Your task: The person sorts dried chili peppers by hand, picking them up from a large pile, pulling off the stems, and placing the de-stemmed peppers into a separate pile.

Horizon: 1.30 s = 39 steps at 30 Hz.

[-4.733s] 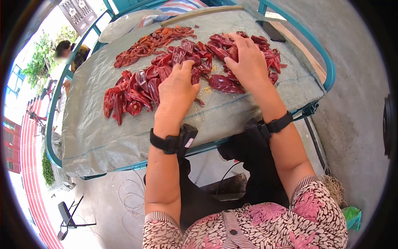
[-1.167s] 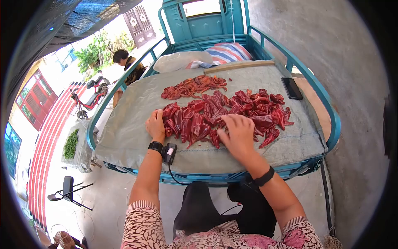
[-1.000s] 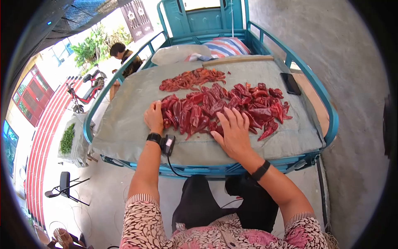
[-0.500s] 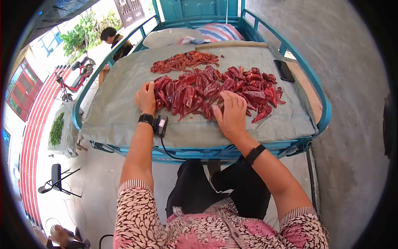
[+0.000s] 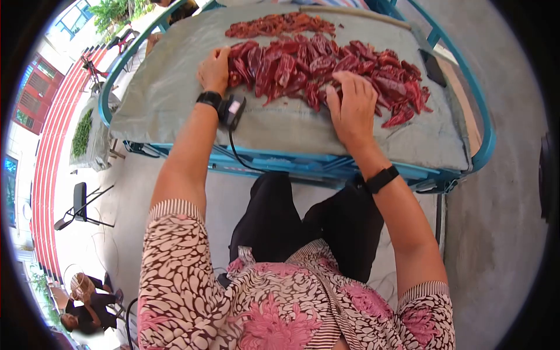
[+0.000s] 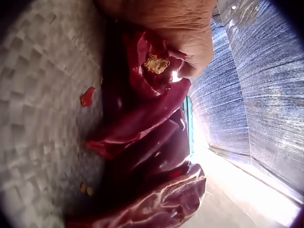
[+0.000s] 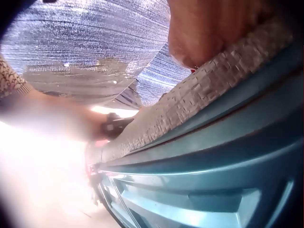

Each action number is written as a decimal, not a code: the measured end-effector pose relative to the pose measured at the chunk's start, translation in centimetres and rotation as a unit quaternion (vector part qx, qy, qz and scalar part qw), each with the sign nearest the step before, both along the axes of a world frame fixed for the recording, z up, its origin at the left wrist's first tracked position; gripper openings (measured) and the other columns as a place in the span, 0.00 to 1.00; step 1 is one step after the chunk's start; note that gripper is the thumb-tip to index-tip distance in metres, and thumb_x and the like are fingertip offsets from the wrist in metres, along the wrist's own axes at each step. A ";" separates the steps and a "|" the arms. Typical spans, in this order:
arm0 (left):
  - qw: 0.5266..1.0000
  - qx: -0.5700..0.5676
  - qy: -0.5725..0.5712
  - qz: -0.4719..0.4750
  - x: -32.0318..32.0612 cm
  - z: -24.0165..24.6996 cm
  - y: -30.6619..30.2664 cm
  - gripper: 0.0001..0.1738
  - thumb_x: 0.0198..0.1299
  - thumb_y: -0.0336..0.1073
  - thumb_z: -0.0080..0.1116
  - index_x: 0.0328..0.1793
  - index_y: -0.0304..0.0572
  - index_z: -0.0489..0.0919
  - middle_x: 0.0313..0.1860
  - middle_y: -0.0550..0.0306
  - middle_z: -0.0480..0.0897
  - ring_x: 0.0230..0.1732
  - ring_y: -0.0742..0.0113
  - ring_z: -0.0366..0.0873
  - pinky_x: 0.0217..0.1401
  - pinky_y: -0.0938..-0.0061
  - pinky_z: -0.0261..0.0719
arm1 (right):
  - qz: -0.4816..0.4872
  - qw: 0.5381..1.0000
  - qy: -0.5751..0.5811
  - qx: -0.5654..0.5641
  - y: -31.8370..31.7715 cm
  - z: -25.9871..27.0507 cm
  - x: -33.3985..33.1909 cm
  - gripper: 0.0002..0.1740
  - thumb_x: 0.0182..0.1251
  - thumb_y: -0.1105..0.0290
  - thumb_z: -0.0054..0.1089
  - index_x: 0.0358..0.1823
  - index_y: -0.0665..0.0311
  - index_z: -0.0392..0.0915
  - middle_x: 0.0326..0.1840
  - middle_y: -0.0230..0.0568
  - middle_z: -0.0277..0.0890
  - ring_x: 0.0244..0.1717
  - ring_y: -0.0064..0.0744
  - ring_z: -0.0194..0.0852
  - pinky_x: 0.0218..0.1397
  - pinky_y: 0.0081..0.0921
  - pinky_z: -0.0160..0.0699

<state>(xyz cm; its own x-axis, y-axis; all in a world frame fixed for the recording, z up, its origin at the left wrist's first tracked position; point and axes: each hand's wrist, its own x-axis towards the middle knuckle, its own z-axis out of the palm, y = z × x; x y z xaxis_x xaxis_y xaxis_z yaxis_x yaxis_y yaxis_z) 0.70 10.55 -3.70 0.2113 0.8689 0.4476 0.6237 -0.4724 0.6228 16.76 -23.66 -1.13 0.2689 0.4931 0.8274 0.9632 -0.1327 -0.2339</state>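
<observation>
A wide heap of dried red peppers (image 5: 280, 73) lies on a grey-green woven sheet (image 5: 169, 70). My left hand (image 5: 214, 71) rests against the heap's left end, its fingers bent loosely along the outer peppers. The left wrist view shows that hand (image 6: 175, 23) right over a pepper stem end (image 6: 156, 64), with its fingertips hidden. My right hand (image 5: 354, 111) is at the heap's near side, thumb apart from the fingers, fingertips at the peppers. The right wrist view has only part of this hand (image 7: 199, 35), above the sheet's edge.
Behind the heap lies a flatter pile of shrivelled orange-red peppers (image 5: 280, 25). A phone (image 5: 431, 68) lies at the right, inside the teal cart rail (image 5: 484, 137). A wooden strip (image 5: 356, 16) crosses the back. A folding chair (image 5: 80, 204) stands on the floor at left.
Since the oldest frame, my hands have gone from atop the peppers to the heap's left end and near side, and the heap is more gathered. Lately the head view has tilted down; the hands barely moved.
</observation>
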 end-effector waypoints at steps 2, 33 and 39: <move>1.000 0.011 -0.005 -0.007 -0.1 -0.4 -0.1 0.29 0.65 0.68 0.50 0.59 0.63 0.88 0.57 0.48 0.87 0.66 0.43 0.78 0.73 0.56 0.67 | 0.013 1.000 -0.006 0.012 0.0 0.2 0.1 0.18 0.68 0.63 0.66 0.57 0.61 0.78 0.58 0.42 0.79 0.64 0.46 0.71 0.71 0.45 0.63; 0.993 -0.021 -0.066 -0.092 -1.3 1.6 -3.6 0.20 0.74 0.46 0.53 0.61 0.42 0.83 0.63 0.48 0.83 0.66 0.50 0.74 0.75 0.60 0.64 | 0.137 0.972 0.055 -0.184 -1.0 2.4 -0.5 0.24 0.61 0.60 0.72 0.57 0.57 0.80 0.64 0.38 0.76 0.70 0.44 0.66 0.69 0.45 0.62; 0.996 -0.013 -0.039 -0.082 -1.5 2.2 -4.4 0.19 0.76 0.46 0.51 0.61 0.44 0.83 0.62 0.50 0.81 0.67 0.52 0.73 0.75 0.60 0.63 | 0.144 0.972 0.088 -0.166 -1.3 3.6 -0.1 0.18 0.60 0.65 0.71 0.53 0.54 0.82 0.63 0.36 0.77 0.68 0.43 0.67 0.68 0.45 0.63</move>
